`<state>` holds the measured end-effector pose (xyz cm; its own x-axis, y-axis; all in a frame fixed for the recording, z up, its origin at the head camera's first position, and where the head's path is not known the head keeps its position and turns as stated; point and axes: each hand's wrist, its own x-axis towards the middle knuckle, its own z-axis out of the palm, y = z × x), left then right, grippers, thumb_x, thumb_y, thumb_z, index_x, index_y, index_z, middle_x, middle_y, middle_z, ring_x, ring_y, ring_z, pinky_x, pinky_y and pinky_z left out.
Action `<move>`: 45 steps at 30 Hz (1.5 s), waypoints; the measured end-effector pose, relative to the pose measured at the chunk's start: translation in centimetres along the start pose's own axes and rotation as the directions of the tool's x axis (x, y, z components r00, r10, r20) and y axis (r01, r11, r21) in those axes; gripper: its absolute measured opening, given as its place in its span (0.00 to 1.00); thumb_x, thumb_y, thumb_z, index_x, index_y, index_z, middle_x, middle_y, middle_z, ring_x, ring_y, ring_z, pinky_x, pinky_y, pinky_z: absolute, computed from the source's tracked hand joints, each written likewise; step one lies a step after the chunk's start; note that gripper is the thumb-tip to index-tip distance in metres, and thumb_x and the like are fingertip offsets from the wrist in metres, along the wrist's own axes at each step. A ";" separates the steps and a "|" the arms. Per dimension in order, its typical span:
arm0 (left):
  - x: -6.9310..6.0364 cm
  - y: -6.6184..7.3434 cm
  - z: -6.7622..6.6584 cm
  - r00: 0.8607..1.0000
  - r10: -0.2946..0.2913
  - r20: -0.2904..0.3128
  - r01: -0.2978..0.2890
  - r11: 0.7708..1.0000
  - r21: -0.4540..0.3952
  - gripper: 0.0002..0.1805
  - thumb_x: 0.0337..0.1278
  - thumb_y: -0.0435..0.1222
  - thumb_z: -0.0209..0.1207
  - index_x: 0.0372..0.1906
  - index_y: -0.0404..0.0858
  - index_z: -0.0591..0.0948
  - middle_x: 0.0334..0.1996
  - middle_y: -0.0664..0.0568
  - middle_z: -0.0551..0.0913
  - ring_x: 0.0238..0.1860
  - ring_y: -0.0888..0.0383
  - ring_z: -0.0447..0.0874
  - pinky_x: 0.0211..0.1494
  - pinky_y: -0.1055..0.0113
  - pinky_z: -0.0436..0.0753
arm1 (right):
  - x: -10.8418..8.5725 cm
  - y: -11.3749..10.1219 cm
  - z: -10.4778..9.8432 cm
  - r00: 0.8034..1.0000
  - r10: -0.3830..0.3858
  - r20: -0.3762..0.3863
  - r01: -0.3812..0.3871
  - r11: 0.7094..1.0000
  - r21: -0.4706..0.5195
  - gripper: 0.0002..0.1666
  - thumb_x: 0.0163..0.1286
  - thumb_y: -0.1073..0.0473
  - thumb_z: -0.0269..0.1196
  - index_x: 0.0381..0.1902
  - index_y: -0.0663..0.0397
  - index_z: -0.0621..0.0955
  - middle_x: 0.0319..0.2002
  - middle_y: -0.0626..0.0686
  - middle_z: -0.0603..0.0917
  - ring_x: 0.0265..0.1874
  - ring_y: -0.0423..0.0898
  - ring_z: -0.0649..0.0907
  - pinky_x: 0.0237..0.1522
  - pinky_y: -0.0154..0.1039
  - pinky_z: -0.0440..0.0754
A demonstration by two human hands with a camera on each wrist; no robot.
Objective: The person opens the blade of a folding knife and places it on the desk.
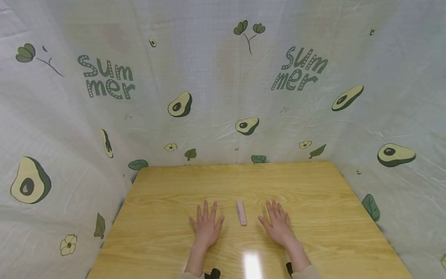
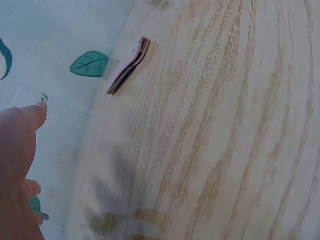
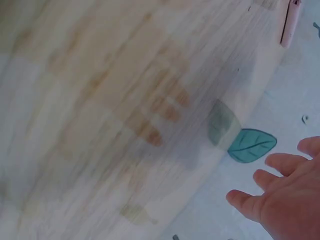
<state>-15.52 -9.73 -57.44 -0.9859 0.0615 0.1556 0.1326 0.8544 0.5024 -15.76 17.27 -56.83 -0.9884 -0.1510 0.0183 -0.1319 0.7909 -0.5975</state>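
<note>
Nearest, the left hand point(image 1: 206, 230) and the right hand point(image 1: 280, 228) have spread fingers, gripping nothing. Between them, the slim pink tool point(image 1: 241, 213) lies untouched on the worktop point(image 1: 226, 180); handling seems unstarted, all of it left. Beyond hangs patterned cloth point(image 1: 209, 69).

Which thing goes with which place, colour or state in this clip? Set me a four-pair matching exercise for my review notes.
Things
1. Small pink object
2. Left hand
3. Table
4. Cloth

Places, colours, states
A. Whitish, printed with avocados, leaves and the word "summer"
B. Fingers spread, holding nothing
C. Lying flat, between the left hand and the right hand in the head view
D. Yellowish-brown in the head view, with wood grain

Right pairs: 1-C, 2-B, 3-D, 4-A
</note>
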 end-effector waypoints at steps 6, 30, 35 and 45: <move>0.1 0.2 0.3 1.000 0.000 0.001 0.000 1.000 -0.030 0.33 0.71 0.50 0.49 0.74 0.40 0.63 0.74 0.32 0.51 0.71 0.24 0.45 0.60 0.17 0.41 | 0.3 0.0 0.2 1.000 0.006 0.018 -0.008 0.997 0.076 0.46 0.77 0.38 0.46 0.77 0.63 0.48 0.75 0.68 0.46 0.74 0.67 0.44 0.69 0.72 0.36; 0.6 1.7 2.6 0.999 -0.039 -0.005 0.035 0.953 -0.302 0.31 0.74 0.46 0.47 0.73 0.34 0.62 0.72 0.30 0.57 0.71 0.31 0.53 0.69 0.32 0.59 | 1.5 -1.2 1.7 0.999 -0.035 0.031 0.022 0.941 0.338 0.45 0.73 0.42 0.55 0.75 0.65 0.55 0.73 0.69 0.56 0.71 0.69 0.56 0.71 0.66 0.53; 1.0 2.1 3.1 0.999 -0.047 -0.015 0.037 0.915 -0.402 0.29 0.74 0.45 0.47 0.71 0.33 0.63 0.69 0.32 0.62 0.69 0.33 0.59 0.68 0.35 0.65 | 1.9 -2.0 2.0 0.999 -0.025 0.020 0.016 0.927 0.375 0.41 0.74 0.48 0.56 0.74 0.65 0.57 0.72 0.67 0.60 0.69 0.68 0.61 0.69 0.66 0.58; 1.9 3.2 4.2 0.992 -0.118 0.054 0.126 0.784 -0.607 0.28 0.75 0.44 0.47 0.70 0.32 0.65 0.65 0.33 0.68 0.61 0.35 0.72 0.59 0.46 0.80 | 3.0 -3.0 2.9 0.999 0.052 -0.006 -0.045 0.903 0.427 0.34 0.73 0.57 0.58 0.70 0.67 0.63 0.64 0.68 0.72 0.60 0.68 0.74 0.58 0.60 0.77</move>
<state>-17.37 -4.70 -59.07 -0.9987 -0.0120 0.0493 0.0415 0.3648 0.9302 -18.11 12.74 -57.34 -0.9943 -0.1062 -0.0081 -0.0428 0.4677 -0.8828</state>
